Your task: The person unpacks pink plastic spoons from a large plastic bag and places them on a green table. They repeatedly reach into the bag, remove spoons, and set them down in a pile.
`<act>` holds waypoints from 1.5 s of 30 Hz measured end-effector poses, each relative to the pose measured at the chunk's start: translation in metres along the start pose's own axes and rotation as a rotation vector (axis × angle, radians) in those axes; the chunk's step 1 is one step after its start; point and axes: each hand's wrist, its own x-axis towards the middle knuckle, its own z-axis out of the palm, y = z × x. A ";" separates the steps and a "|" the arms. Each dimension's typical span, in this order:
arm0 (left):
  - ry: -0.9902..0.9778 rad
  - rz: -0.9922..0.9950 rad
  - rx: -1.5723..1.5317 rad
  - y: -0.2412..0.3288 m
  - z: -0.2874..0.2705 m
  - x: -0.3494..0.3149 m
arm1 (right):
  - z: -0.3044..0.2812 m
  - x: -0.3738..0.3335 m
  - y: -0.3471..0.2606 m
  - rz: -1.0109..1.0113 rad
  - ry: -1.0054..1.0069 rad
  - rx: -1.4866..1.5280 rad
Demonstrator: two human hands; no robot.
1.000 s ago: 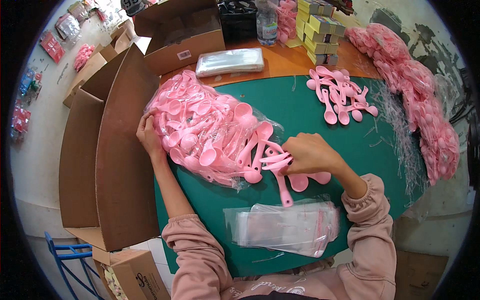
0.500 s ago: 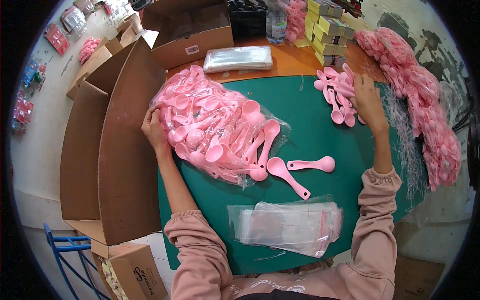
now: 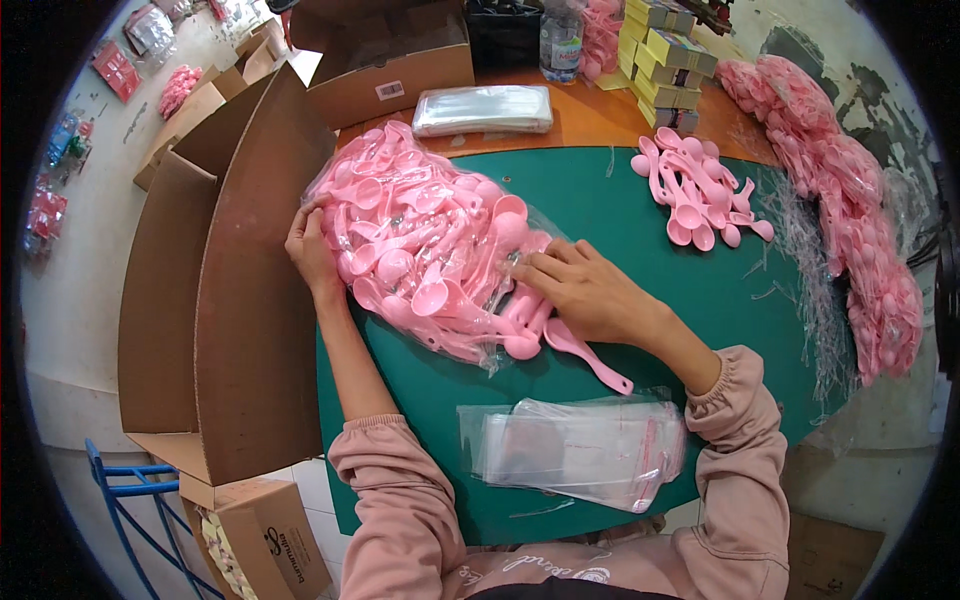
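A large clear plastic bag [image 3: 372,300] full of pink measuring spoons [image 3: 430,297] lies on the left half of the green mat. At its left edge, my left hand [image 3: 312,248] is closed on the plastic. My right hand [image 3: 590,295] reaches over the bag's right end, fingers bent onto the film and the spoons there; its thumb is hidden. Just below that hand lies a loose pink spoon [image 3: 598,367], its bowl end partly covered. A pile of pink spoons [image 3: 690,190] rests at the mat's far right.
Flat clear bags [image 3: 580,455] lie on the near mat. Behind are a clear packet stack [image 3: 482,110], a bottle [image 3: 560,45] and banded yellow bundles [image 3: 668,70]. A tall open carton [image 3: 255,300] borders the left; bagged pink spoons [image 3: 840,200] line the right.
My right hand has left the spoon pile and moved left to the bag's right end, now covering one loose spoon. The pile lies more spread out. My left hand stays on the bag.
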 end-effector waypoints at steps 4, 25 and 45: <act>-0.003 -0.002 -0.017 -0.004 0.001 0.000 | 0.000 -0.004 0.009 -0.053 -0.127 0.046; 0.003 0.001 0.030 0.002 -0.004 -0.002 | -0.074 -0.037 0.080 0.587 -0.332 0.631; 0.005 -0.010 -0.008 0.003 0.003 -0.003 | 0.021 0.034 -0.005 -0.116 0.293 -0.351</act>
